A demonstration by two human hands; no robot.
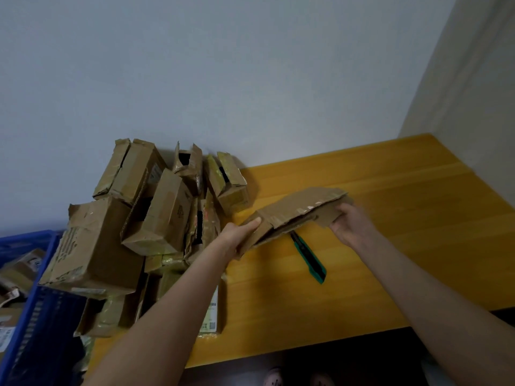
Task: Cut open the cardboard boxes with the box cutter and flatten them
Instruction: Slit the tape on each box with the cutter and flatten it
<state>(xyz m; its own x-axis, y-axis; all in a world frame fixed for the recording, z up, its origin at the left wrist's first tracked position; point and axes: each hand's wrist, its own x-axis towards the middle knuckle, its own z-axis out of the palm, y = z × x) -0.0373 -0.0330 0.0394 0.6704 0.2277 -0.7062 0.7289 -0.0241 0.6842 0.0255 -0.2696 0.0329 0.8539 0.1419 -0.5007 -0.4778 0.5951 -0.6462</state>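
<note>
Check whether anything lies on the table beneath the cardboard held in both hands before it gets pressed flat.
The box cutter lies on the table directly below the cardboard, its front end hidden under the near edge. Left hand and right hand grip the cardboard's ends. Pressed straight down, it would likely land on the cutter.

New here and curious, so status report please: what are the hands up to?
Left hand, right hand: each grips one end of the flattened box. Box cutter on the table, untouched. Box pile stands aside, left.
</note>
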